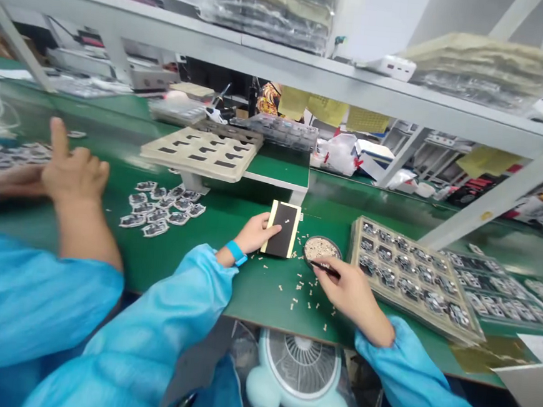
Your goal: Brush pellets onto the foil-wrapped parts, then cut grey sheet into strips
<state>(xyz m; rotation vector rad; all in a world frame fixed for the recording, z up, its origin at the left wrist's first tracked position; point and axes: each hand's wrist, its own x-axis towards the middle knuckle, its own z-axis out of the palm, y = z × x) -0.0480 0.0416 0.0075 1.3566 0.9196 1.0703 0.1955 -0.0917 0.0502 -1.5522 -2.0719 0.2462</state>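
Observation:
My left hand (pixel 254 232) grips a flat black pad with pale yellow side strips (pixel 284 229), thumb on top. One tiny pale piece (pixel 287 221) lies on the pad's dark face. In my right hand (pixel 352 291) is a dark, slim tool that looks like tweezers (pixel 325 268), its tip at the near rim of a round dish (pixel 306 251). Many small pale pieces (pixel 322 248) fill this dish. More of them (pixel 299 287) are scattered on the green table between my hands. Whether the tool's tip holds a piece is too small to tell.
Right of the dish, a tray (pixel 361 226) carries metallic parts in pockets. Similar parts (pixel 158 210) lie loose at left, before a raised beige tray (pixel 195 150). A co-worker's hands (pixel 76 172) are at far left. A shelf (pixel 264 55) spans overhead; a fan (pixel 303 369) stands below the edge.

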